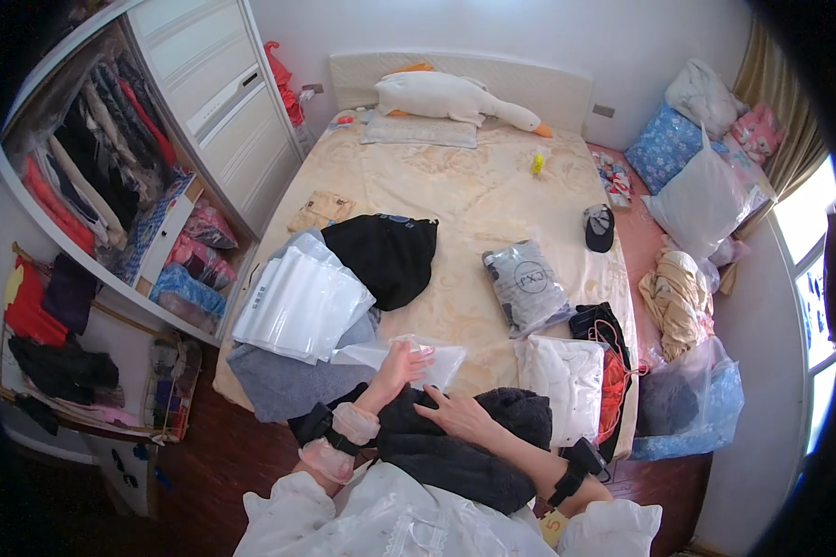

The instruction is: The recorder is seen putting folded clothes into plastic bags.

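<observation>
My L grip [401, 371] is part-curled at clear bag [449, 364], hold unconfirmed; my R grip [457, 415] rests spread on dk. fuzzy garment [469, 469].

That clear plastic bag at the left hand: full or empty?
Looks empty: the clear plastic bag is thin and flat at the left hand, with no garment showing inside it.

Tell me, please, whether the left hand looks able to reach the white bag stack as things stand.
Likely yes: the stack lies uncovered, close to the left hand on its left. Nothing tall stands between, though the hand, at a loose bag, may have to leave that first.
</observation>
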